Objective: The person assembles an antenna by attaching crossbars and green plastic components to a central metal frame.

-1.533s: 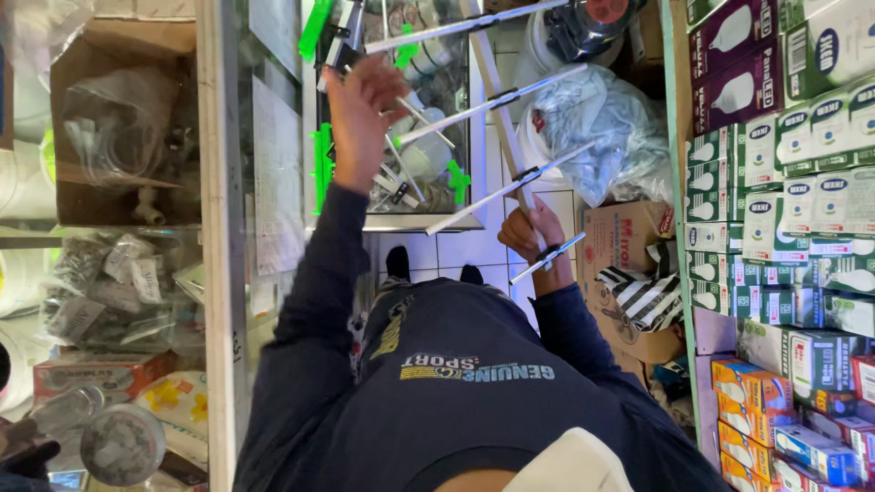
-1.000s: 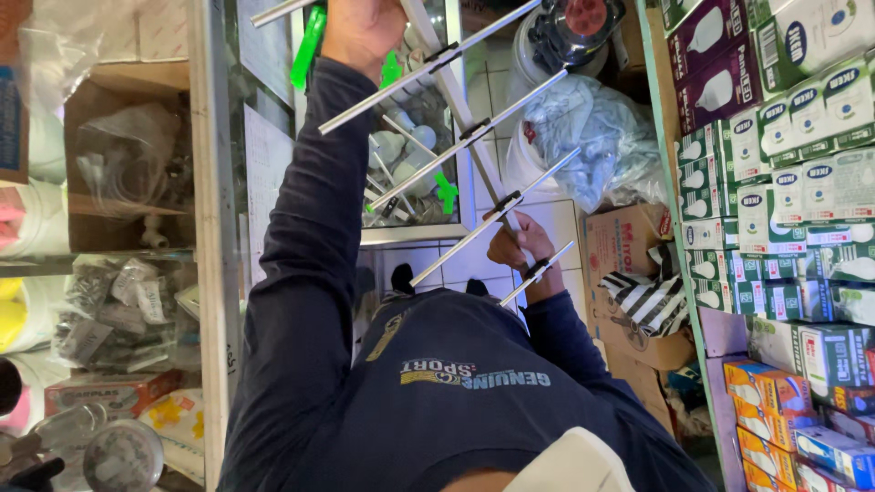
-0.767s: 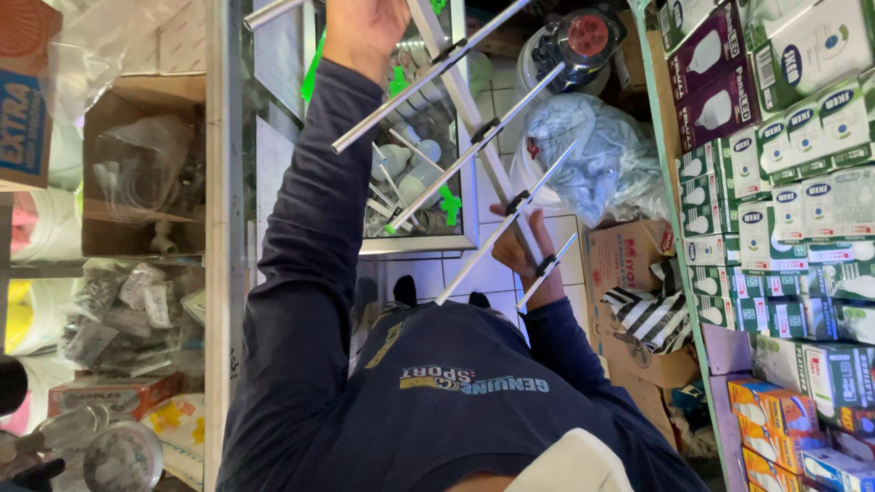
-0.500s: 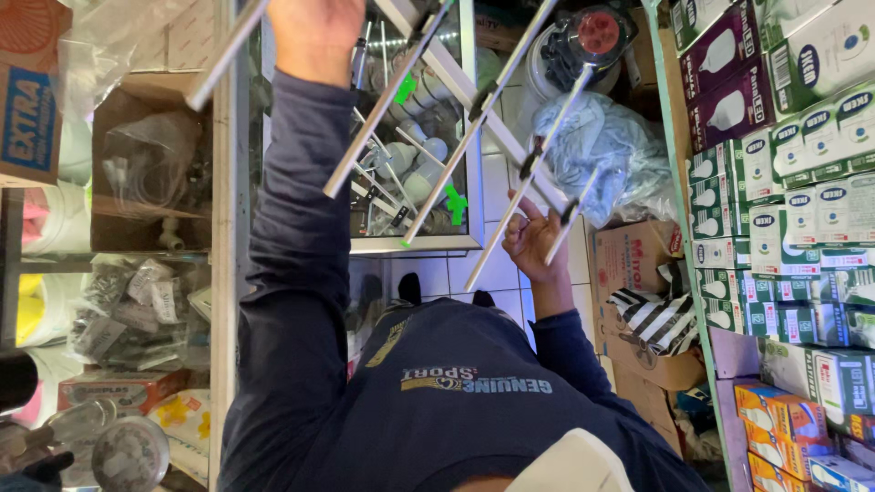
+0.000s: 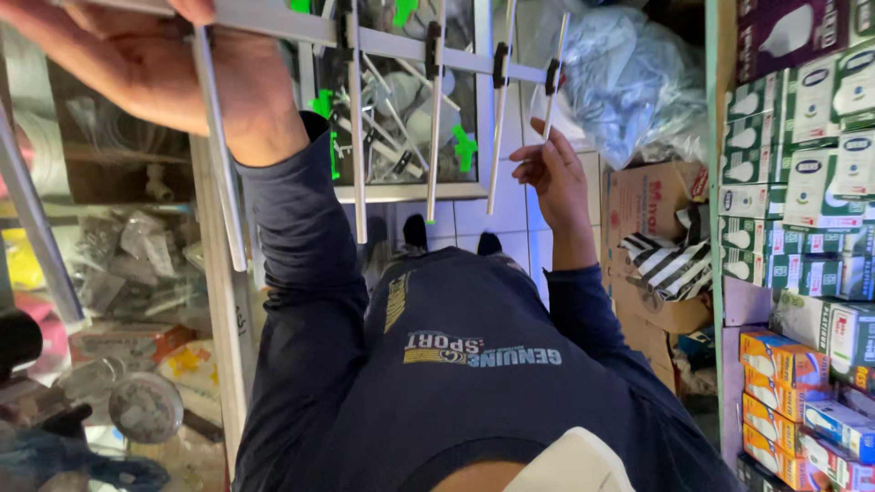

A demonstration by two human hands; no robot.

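Two hands hold a metal antenna [image 5: 428, 46] overhead: your left hand [image 5: 164, 73] grips its boom with closed fingers, your right hand [image 5: 556, 173] pinches the far-right rod [image 5: 552, 91]. Keep the boom level; swing rods gently

Lighting is dim and uneven, with a cool cast. The left hand [image 5: 155, 77], close to the lens, is softly blurred and reddish. The boxes [image 5: 802, 155] on the right shelf are brightest and fairly sharp. The lower left corner lies in deep shadow. The dark sweatshirt [image 5: 456, 364] shows little detail.
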